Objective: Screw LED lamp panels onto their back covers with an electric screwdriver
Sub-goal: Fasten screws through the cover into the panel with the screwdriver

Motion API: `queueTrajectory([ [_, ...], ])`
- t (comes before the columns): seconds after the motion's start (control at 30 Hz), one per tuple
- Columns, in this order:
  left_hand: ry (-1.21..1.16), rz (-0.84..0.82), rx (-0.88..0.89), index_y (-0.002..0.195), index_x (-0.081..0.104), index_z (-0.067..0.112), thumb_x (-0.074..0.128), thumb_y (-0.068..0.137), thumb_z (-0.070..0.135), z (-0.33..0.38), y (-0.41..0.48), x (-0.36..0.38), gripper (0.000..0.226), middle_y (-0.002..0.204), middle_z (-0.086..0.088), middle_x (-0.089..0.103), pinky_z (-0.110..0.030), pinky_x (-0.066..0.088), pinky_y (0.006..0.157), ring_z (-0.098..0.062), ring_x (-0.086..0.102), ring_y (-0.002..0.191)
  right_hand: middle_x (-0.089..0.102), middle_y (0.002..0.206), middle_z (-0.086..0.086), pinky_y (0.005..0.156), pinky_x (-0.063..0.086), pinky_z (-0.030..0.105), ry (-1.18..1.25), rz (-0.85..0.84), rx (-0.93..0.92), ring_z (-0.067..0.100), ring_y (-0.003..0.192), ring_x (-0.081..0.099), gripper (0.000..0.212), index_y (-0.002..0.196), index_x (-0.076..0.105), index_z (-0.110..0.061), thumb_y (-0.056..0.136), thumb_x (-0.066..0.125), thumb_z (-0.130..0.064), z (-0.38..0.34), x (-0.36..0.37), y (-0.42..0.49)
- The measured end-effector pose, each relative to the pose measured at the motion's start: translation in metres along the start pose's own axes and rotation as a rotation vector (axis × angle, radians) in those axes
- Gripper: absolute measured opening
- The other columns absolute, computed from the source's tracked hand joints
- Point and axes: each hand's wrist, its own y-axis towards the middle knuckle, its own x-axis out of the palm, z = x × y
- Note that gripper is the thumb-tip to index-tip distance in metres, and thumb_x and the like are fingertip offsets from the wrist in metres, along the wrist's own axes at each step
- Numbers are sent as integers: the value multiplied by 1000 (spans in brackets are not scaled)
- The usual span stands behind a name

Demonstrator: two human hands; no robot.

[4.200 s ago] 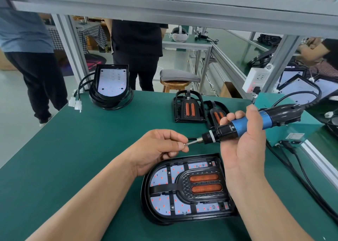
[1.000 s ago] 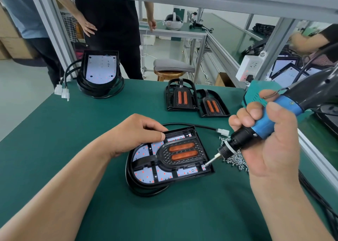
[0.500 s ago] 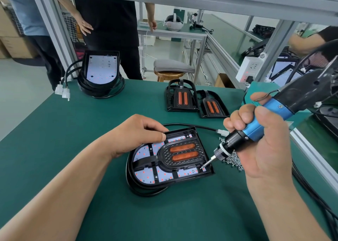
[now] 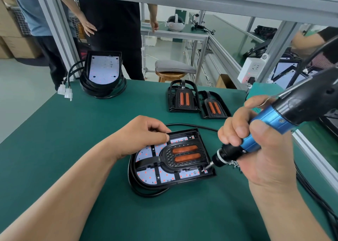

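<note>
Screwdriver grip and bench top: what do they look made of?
Screwdriver grip: probably anodised metal, since it is glossy blue with crisp highlights, though coated plastic is possible. Bench top: looks like a matte green rubber or vinyl mat, even in colour with no glare.

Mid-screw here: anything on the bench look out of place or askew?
Nothing looks damaged. The lamp assembly sits on its own looped black cable, so it may not lie flat, and loose screws lie scattered on the mat beside the right hand gripping the screwdriver.
</note>
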Motion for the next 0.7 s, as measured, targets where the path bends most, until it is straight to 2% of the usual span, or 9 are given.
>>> queueTrajectory([
  [0.17, 18, 5, 4, 94, 83, 28, 78, 78, 35, -1, 0, 1, 18, 99, -21, 75, -39, 49, 80, -19, 60, 78, 50, 68, -1, 57, 45, 32, -3, -33, 10, 19, 52, 47, 21, 99, 62, -26, 82, 59, -14, 2, 2, 0],
  [0.47, 3, 9, 12, 97, 83, 28, 78, 74, 44, -5, 1, 1, 29, 100, -23, 75, -41, 48, 79, -22, 58, 78, 51, 69, -1, 57, 44, 33, 8, -73, 42, 20, 52, 46, 22, 96, 56, -22, 79, 60, -9, 2, -2, -1],
  [0.53, 9, 8, 14, 98, 83, 27, 78, 75, 43, -5, 2, 1, 28, 99, -22, 75, -44, 51, 80, -23, 59, 79, 52, 69, 0, 57, 44, 34, 0, -110, 50, 21, 52, 47, 26, 97, 57, -22, 78, 67, -7, 2, -2, 0],
  [0.57, 15, 10, 16, 98, 83, 27, 78, 76, 42, -5, 2, 2, 27, 99, -20, 76, -48, 55, 82, -23, 61, 80, 52, 69, 1, 58, 44, 34, 13, -139, 57, 21, 52, 47, 30, 99, 58, -20, 78, 76, -10, 2, -2, 0],
  [0.63, 27, 22, 18, 98, 84, 27, 77, 79, 39, -4, 2, 3, 23, 99, -14, 79, -57, 57, 94, -21, 65, 83, 52, 69, 3, 60, 44, 35, 49, -183, 72, 22, 54, 48, 40, 106, 60, -17, 81, 89, -25, 2, -3, 1],
  [0.7, 41, 29, 21, 98, 84, 28, 77, 80, 38, -3, 2, 3, 22, 99, -11, 80, -56, 55, 99, -19, 68, 84, 52, 70, 3, 62, 45, 36, 55, -178, 79, 22, 55, 50, 45, 112, 61, -16, 81, 90, -31, 3, -5, 1],
])
